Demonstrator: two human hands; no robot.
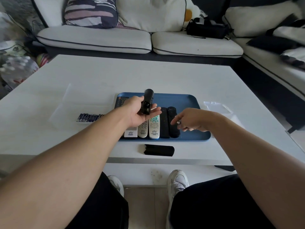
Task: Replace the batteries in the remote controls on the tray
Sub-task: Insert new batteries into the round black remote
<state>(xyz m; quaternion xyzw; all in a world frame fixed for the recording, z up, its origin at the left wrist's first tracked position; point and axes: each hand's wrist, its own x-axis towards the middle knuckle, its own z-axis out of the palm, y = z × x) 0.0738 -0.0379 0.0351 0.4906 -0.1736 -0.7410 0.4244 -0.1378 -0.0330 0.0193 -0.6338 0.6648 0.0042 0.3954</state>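
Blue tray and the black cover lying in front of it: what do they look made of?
Blue tray: probably moulded plastic, matte, going by its even colour, rounded corners and raised rim. Black cover: likely hard plastic, smooth with a faint sheen, thin and curved with a notched end; it lies on the white table.

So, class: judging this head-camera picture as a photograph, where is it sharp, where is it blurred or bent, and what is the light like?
Head view: sharp at the centre, where the tray and the black remote in the left hand show clearly; the cushions at the far edges smear; the table edges and the sofa bow from the wide lens; the light is soft and even, with faint shadows.
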